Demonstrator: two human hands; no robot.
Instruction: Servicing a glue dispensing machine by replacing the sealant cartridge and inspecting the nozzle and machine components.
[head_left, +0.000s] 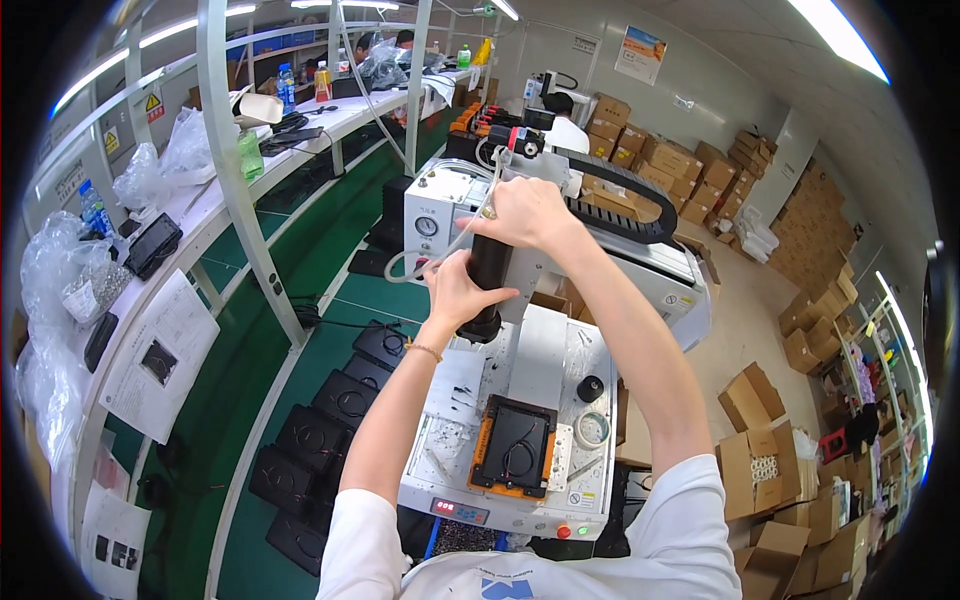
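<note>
Both arms reach forward to an upright black cylinder (489, 262) on a white benchtop machine (540, 350). Wrapped round its lower part is my left hand (458, 292), thumb across the front. My right hand (528, 212) grips the cylinder's top end, its fingertips partly hidden. A clear air tube (402, 272) loops beside both hands. Below, on the machine's bed, an orange-edged fixture (480, 445) holds a black rectangular housing (520, 415) with a thin coiled cable. Right of it are a small black knob-like part (590, 389) and a tape roll (592, 430).
A pressure gauge (426, 226) is on the machine's left side, with a black cable chain (625, 215) behind. Black housings with cables (315, 440) line the left side. Further left stands a cluttered bench (290, 135) behind a white post (235, 160). Cardboard boxes (760, 460) crowd the right.
</note>
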